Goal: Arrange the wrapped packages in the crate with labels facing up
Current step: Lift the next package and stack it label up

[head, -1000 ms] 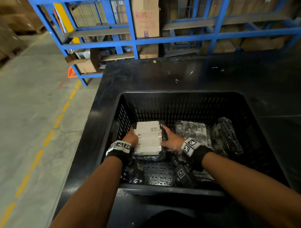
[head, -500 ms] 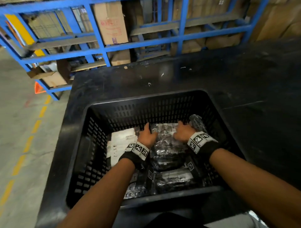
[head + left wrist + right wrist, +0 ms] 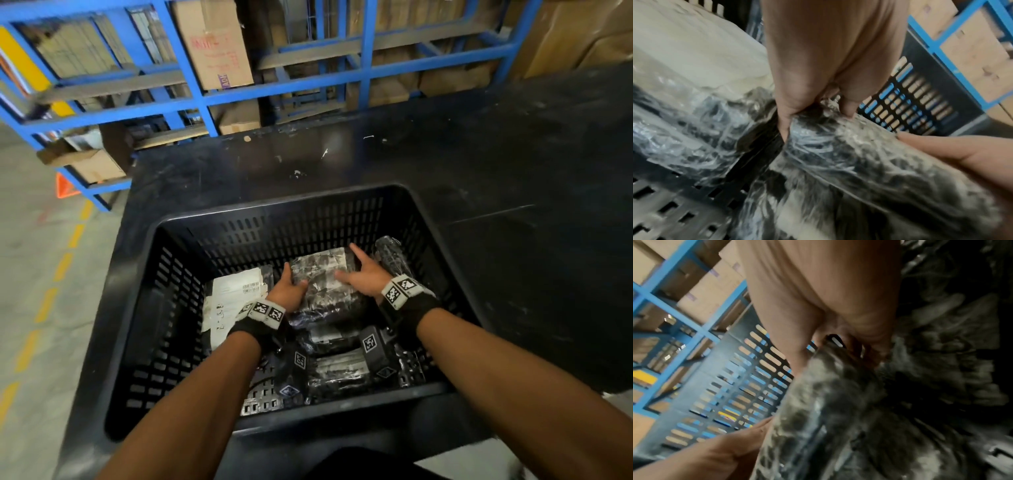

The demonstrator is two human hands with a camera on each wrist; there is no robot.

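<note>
A black slotted crate point(image 3: 137, 308) holds several plastic-wrapped dark packages. One package point(image 3: 236, 298) lies at the left with its white label up. My left hand point(image 3: 289, 289) and right hand point(image 3: 363, 277) grip the middle wrapped package point(image 3: 323, 274) by its two sides, thumbs on top. In the left wrist view my fingers point(image 3: 789, 104) curl over the edge of the package point(image 3: 859, 162). In the right wrist view my fingers point(image 3: 865, 331) go down its far side. Its top shows crinkled film with only a small pale patch.
Another wrapped package point(image 3: 394, 257) leans against the crate's right wall, and more lie at the front point(image 3: 339, 373). The crate stands on a black table point(image 3: 513, 171). Blue racking point(image 3: 205, 99) with cardboard boxes stands behind it, and concrete floor point(image 3: 34, 274) lies to the left.
Both hands let go of the white-labelled package at the left, moved right, and took hold of the middle wrapped package. The head view has swung to the right.
</note>
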